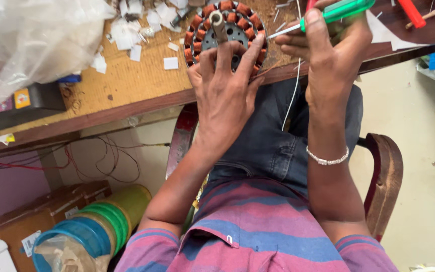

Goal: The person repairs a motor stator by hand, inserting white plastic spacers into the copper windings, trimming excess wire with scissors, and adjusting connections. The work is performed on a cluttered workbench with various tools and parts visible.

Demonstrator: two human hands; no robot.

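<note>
A round motor stator [226, 31] with copper-coloured coils around its rim lies at the near edge of the wooden workbench [127, 88]. My left hand [226, 85] rests on its near side, fingers spread over the coils and holding it in place. My right hand [331, 55] grips a screwdriver with a green handle [339, 9]; its metal shaft [283, 31] points left and touches the stator's right edge. A thin white wire [293, 95] hangs down from the bench over my lap.
Small white paper scraps [137, 30] litter the bench behind the stator. A clear plastic bag [31, 40] sits at the left. Red-handled tools [411, 12] lie at the top right. Coloured tape rolls [96, 226] and cardboard boxes [31, 221] stand under the bench. I sit on a wooden chair [386, 176].
</note>
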